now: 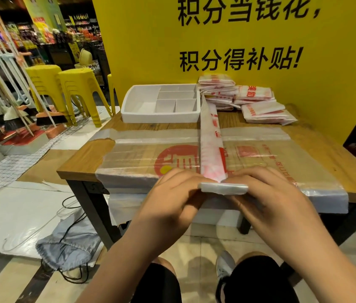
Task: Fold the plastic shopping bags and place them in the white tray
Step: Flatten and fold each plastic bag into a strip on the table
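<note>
**Inspector:** State the position of the hands.

**Assistant:** Both are at the near edge of the brown wooden bench (80, 160). The left hand (172, 193) and the right hand (269, 193) have their fingers curled. Between them they pinch the near end of a long narrow strip of white plastic shopping bag with red print (211, 145). That end is turned into a short flat white fold (223, 188), held crosswise, with one hand on each side of it.

**Inspector:** And the rest of the strip?

**Assistant:** It runs straight away from the hands, across a stack of flat translucent plastic bags with a red and yellow logo (137, 156). That stack covers much of the bench and hangs over its near edge. The strip's far tip comes close to the right end of the white compartmented tray (160, 119). I cannot tell whether the strip rests on the stack or is lifted off it.

**Inspector:** Location of the tray?

**Assistant:** It is on the far side of the bench, left of centre, before the yellow wall panel with black characters (150, 51). Just right of it, on the bench, lies a loose pile of folded white-and-red bag packets (260, 110).

**Inspector:** Surroundings?

**Assistant:** Stacked yellow plastic stools (80, 88) stand to the left. A grey drawstring sack (67, 248) lies on the floor by the bench leg.
</note>
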Motion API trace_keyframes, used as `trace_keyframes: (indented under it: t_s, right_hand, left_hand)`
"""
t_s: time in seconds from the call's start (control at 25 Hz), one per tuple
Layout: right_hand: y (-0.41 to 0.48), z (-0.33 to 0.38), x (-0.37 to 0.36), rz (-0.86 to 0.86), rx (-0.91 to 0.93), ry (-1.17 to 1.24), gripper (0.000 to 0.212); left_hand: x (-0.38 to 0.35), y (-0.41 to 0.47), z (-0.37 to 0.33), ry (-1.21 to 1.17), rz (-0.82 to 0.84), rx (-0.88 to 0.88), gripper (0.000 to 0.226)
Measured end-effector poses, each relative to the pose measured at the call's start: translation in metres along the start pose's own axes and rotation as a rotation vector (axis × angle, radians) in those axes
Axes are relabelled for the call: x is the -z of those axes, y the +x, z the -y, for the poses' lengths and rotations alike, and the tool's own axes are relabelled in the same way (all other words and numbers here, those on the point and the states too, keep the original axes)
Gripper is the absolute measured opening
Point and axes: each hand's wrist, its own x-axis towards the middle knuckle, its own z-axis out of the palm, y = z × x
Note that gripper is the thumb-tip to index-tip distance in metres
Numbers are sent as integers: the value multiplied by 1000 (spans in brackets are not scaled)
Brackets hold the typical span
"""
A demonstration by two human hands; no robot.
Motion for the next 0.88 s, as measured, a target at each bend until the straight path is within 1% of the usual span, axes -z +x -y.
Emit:
trace_keyframes:
  t_s: [0.04,0.12,0.2,0.36,0.4,0.48,0.56,0.6,0.64,0.68,0.72,0.76,0.88]
  right_hand:
    - [4,0,1,10,-10,8,24]
    - [10,-2,4,41,-28,25,27]
    - [14,-5,5,84,-38,38,30]
    - [26,-1,4,90,-158,96,27]
    - [31,0,3,98,-194,78,29]
    - [38,2,2,111,-254,27,27]
    - [41,4,0,78,-288,14,14]
    - [41,6,-1,59,-304,12,20]
    - [41,9,-1,53,-313,8,32]
    - [41,11,-1,56,-312,1,40]
    - [42,12,-1,58,-309,-12,43]
    - [43,12,0,70,-313,-30,43]
    - [44,14,1,104,-333,-108,32]
  left_hand:
    - [2,3,-1,-6,37,46,22]
    - [4,8,0,-58,98,115,23]
    - [5,13,-1,-129,134,191,19]
    - [6,24,-9,-173,130,352,18]
    - [5,28,-11,-191,124,399,23]
    - [2,37,-13,-210,136,477,42]
    - [-1,43,-16,-185,160,508,57]
    - [-2,45,-17,-152,171,511,58]
    - [-5,47,-18,-106,177,512,56]
    - [-8,48,-18,-56,182,513,52]
    - [-11,48,-18,-12,185,516,49]
    - [-13,48,-19,19,192,523,46]
    - [-16,49,-18,101,219,505,42]
